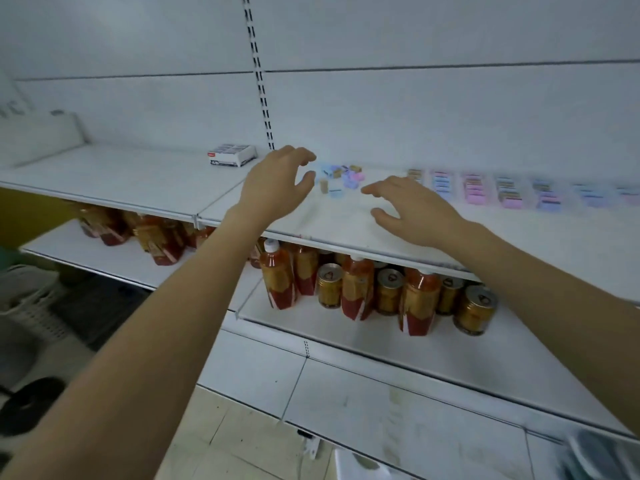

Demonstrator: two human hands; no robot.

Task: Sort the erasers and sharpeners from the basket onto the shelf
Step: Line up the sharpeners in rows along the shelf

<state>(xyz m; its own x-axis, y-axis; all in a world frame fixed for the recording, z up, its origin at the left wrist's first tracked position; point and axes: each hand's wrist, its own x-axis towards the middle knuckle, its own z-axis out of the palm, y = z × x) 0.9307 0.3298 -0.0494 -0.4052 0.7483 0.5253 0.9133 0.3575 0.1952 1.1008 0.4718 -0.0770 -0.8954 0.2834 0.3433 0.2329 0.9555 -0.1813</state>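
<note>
Both grips hold nothing. Left grip (277, 188) hangs over the shelf (138, 174) with fingers loosely curled, and right grip (415, 209) is palm down, fingers spread. A blurred loose pile (341, 176) of erasers and sharpeners lies just beyond their fingertips. Sorted rows (509, 194) run rightward, and a box (232, 154) sits left. Bottles (356, 289) and cans (474, 310) stand below.

White back panel (415, 109), black-slotted upright (258, 74); pale tiled floor (214, 434); white base panel (381, 410); cool light.
</note>
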